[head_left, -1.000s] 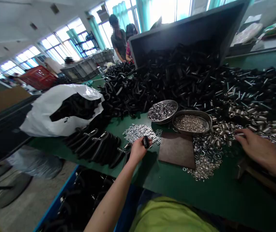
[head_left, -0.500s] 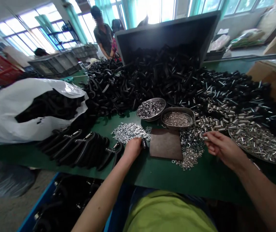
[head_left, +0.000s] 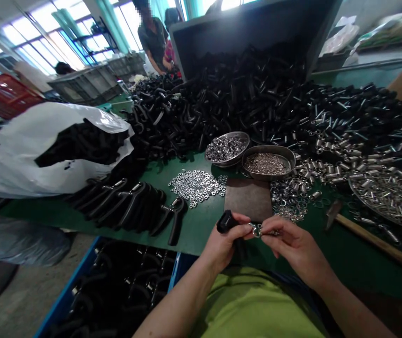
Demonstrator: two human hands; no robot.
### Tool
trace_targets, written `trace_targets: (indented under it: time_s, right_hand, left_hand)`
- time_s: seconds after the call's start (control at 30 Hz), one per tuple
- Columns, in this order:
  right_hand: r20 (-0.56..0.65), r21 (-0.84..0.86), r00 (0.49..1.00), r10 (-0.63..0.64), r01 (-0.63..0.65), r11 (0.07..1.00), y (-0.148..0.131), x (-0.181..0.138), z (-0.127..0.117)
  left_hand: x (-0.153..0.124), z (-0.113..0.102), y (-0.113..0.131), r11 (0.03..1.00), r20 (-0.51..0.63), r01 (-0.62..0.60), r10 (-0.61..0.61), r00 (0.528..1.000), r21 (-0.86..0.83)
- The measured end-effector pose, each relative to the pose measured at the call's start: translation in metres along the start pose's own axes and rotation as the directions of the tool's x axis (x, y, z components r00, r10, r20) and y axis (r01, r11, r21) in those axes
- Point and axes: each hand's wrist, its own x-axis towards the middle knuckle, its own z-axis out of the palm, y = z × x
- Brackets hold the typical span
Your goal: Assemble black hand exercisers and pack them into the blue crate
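In front of my body, my left hand point(head_left: 224, 241) is closed around a black plastic knob point(head_left: 225, 221). A metal end sticks out of the knob's side toward the right. My right hand point(head_left: 289, 244) pinches a small coil spring point(head_left: 274, 233), mostly covered by the fingers. Between the two sets of fingertips, a shiny looped metal piece point(head_left: 256, 230) meets the knob's metal end; I cannot make out how they join. Just beyond the hands lies a flat dark metal plate point(head_left: 248, 199).
Loose nuts point(head_left: 197, 185) lie left of the plate; two bowls point(head_left: 227, 163) of small parts stand behind it. A hammer point(head_left: 373, 235) and a tray point(head_left: 356, 197) of pins are right. Assembled hand grips point(head_left: 134, 206) line the left, above a blue crate point(head_left: 70, 286). Black parts point(head_left: 229, 103) pile up behind.
Both hands have come together in front of my body, the left moving right with the knob, the right moving left with the spring. The hammer, covered by my right arm before, now shows.
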Motion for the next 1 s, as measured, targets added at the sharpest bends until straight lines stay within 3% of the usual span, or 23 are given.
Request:
trace_targets:
  time_s: [0.17,0.27,0.37,0.47,0.57,0.73,0.87,1.0]
  right_hand:
    - [-0.049,0.052,0.997,0.064,-0.062,0.997,0.008,0.005,0.005]
    - [-0.077,0.191,0.990,0.120,-0.104,0.976,0.015,0.009,0.009]
    - [-0.150,0.257,0.980,0.134,-0.092,0.962,0.017,0.013,0.009]
    - [-0.215,-0.026,0.976,0.025,-0.031,0.999,0.010,0.016,0.001]
    - [-0.196,-0.263,0.976,-0.094,0.040,0.964,-0.002,0.016,-0.007]
    - [-0.149,-0.311,0.968,-0.203,0.149,0.939,-0.016,0.013,-0.007]
    - [-0.067,-0.424,0.962,-0.263,0.211,0.881,-0.015,0.011,-0.003]
    - [-0.005,-0.474,0.972,-0.235,0.205,0.856,-0.008,0.013,-0.003]
  left_hand:
    - [-0.003,0.000,-0.006,0.999,-0.029,0.007,-0.008,1.000,-0.044]
    - [-0.002,-0.004,-0.010,0.999,-0.033,-0.009,0.008,0.999,-0.040]
    - [-0.002,-0.007,-0.015,0.988,-0.017,-0.092,0.095,0.995,0.121]
    - [0.001,-0.009,-0.019,0.920,-0.005,-0.114,0.125,0.992,0.376]
    - [0.005,-0.006,-0.024,0.921,0.002,0.007,-0.009,1.000,0.389]
    - [0.009,0.005,-0.033,0.960,0.105,0.211,-0.233,0.967,0.183]
    - [0.009,0.012,-0.036,0.955,0.124,0.249,-0.270,0.955,0.163]
    - [0.007,0.015,-0.033,0.951,0.110,0.188,-0.221,0.969,0.247]
